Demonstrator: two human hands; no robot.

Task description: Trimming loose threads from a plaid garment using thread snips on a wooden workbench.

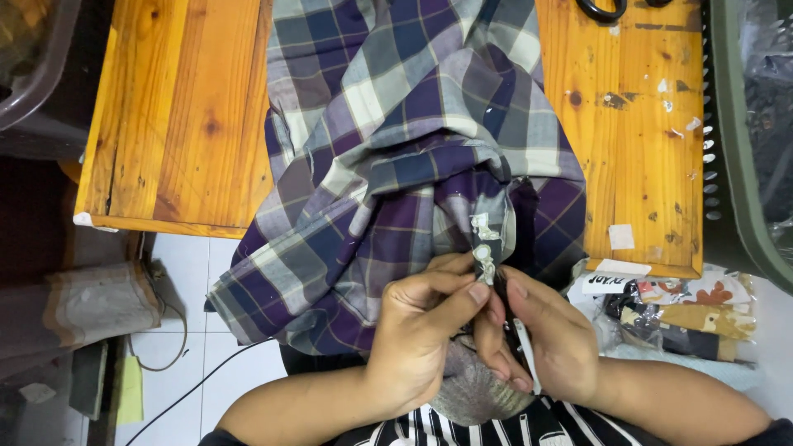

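Wooden table (178, 116) fills the top of the view, its near edge running left-right. Plaid shirt (396, 149), purple/navy/grey, lies w/ its long axis top to bottom: upper part flat on the table, lower part spilling over the near edge toward the person's lap. One fold hangs off the edge to the left, above the white tile floor (198, 281).

Green crate (743, 190) stands at the right, slotted wall against the table's right edge; holds clear plastic wrap, contents not readable. Dark bin (37, 66) at top left, inside too dim to tell. Packaged printed fabrics (694, 310) lie stacked just below the table's right corner. Black scissor handles (601, 10) at the table's far edge, mostly cut off.

Left hand (417, 339) & right hand (549, 343) meet at the shirt's lower end, below the table edge, thumbs almost touching. Both are pinched shut on a narrow strip of the shirt, fingers together & curled under it. The strip (484, 248) runs about vertical, carrying small white buttons (481, 253) in a row, top end pointing up toward the table. A thin white band (529, 355) runs down past the right palm; can't tell what it is.
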